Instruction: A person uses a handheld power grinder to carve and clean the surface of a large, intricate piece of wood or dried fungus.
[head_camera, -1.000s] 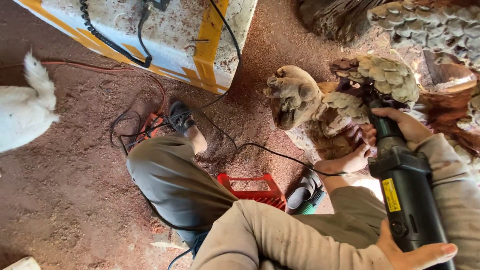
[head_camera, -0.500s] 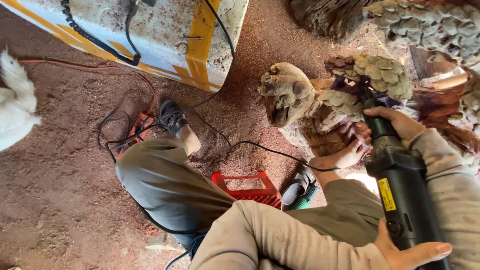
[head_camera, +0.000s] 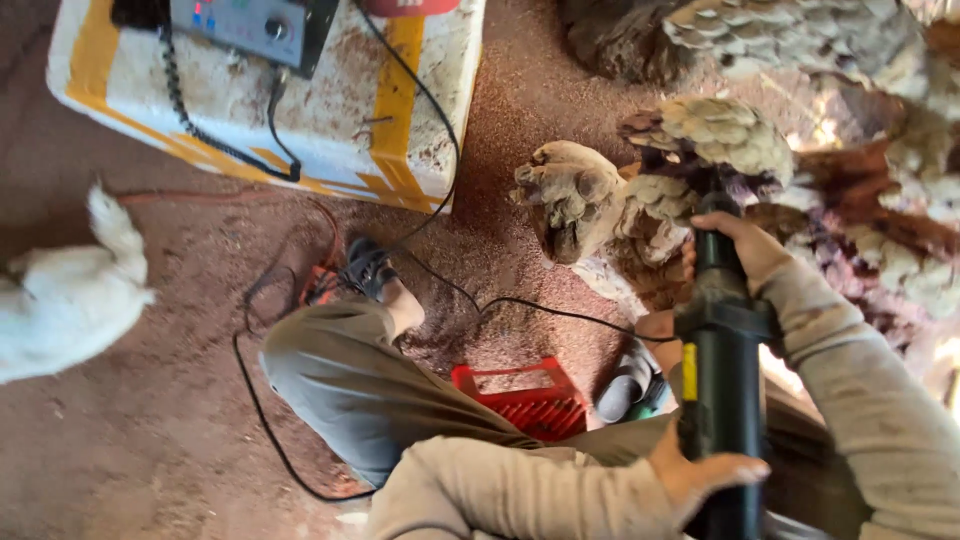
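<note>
Both my hands grip a long black power tool (head_camera: 720, 380) with a yellow label. My left hand (head_camera: 700, 480) is closed around its rear end at the bottom of the view. My right hand (head_camera: 745, 245) wraps the narrow front neck. The tool's tip is hidden against a rough wooden carving (head_camera: 580, 195) with scale-like lumps, which lies on the reddish ground. The carving continues up and to the right in dusty pale and dark brown wood (head_camera: 720, 130).
A white foam box with yellow tape (head_camera: 330, 110) carries a grey control unit (head_camera: 250, 25) with cables. A black cord (head_camera: 540, 305) runs across the ground. A red plastic crate (head_camera: 520, 395) sits under my bent leg (head_camera: 370, 390). A white furry animal (head_camera: 70, 300) is at left.
The view has shifted, so more of the foam box and the control unit on it shows. The white animal has moved a little at the left. Both hands stay on the tool.
</note>
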